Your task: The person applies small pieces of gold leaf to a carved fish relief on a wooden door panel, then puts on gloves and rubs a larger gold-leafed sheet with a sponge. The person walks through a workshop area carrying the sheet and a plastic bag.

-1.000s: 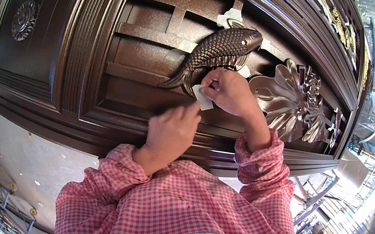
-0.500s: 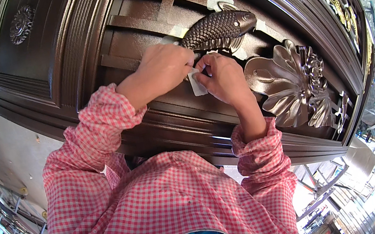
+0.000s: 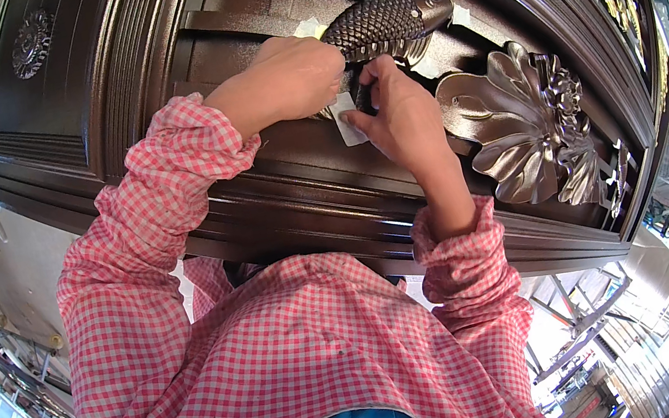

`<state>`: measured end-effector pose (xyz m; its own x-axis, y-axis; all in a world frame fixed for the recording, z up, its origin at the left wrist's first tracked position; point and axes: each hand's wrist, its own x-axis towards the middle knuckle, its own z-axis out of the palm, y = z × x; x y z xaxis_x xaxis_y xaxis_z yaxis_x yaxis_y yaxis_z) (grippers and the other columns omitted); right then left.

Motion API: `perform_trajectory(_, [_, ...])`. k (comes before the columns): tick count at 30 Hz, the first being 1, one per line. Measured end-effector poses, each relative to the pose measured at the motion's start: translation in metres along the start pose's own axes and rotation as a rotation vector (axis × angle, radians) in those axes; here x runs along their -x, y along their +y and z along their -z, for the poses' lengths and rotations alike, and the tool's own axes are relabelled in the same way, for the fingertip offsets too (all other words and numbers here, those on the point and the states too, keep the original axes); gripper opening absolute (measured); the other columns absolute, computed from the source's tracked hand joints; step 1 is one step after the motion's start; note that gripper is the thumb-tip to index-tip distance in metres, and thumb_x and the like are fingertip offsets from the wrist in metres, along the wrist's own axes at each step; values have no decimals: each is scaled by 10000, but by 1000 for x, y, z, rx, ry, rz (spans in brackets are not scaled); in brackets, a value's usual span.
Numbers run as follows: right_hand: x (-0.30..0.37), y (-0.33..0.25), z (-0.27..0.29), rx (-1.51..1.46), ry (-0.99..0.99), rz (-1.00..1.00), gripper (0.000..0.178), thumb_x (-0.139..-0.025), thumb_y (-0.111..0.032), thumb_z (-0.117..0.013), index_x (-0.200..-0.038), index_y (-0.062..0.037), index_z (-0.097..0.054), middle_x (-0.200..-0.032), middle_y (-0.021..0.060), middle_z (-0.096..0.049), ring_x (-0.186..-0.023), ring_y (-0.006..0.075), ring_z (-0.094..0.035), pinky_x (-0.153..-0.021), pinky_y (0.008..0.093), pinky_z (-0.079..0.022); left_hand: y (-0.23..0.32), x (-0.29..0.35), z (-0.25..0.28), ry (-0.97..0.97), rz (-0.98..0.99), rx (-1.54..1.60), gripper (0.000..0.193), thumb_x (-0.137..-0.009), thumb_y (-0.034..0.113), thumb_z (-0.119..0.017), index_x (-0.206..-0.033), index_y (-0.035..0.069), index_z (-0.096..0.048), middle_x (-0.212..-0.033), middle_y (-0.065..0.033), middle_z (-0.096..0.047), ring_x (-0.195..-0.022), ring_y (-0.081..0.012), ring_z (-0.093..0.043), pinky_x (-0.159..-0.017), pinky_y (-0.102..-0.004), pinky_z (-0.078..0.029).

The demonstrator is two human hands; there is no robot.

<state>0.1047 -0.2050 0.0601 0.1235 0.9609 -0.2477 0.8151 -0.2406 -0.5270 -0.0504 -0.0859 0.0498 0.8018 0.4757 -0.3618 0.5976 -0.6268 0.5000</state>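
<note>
1. The white patch (image 3: 352, 129) lies just left of the right hand (image 3: 405, 111), beneath its thumb tip.
2. The left hand (image 3: 298, 78) curls beside the carved fish (image 3: 382, 20).
3. Fingertips are partly hidden; I cannot tell whether either hand grips anything.

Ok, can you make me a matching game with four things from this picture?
1. carved fish
2. petal-shaped carving
3. white piece
4. shirt

A. just right of the right hand
B. covered in pinkish-red and pale checks
C. dark and scaly
D. at the right hand's thumb

Pairs: 1-C, 2-A, 3-D, 4-B
</note>
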Motion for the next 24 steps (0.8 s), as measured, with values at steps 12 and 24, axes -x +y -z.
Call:
perform_trajectory(12, [50,-10,-42,-584,193,-363,240,-931,-137,-750,-986,-20,-548,-729,72,-693,-567,113,-659,-459,251,-484,4,-8,0,11,-58,-103,63,-730,137,-731,-719,88,-695,-750,-120,-698,-789,-344,-697,-692,-452,-525])
perform_trajectory(24, [51,-14,-51,-662,304,-375,229,-908,-22,-726,-990,-31,-513,-694,78,-643,-580,122,-619,-576,287,-512,1,-4,0,22,-78,-60,123,-770,177,-720,-716,97,-644,-718,-106,-677,-755,-349,-683,-665,-452,-510])
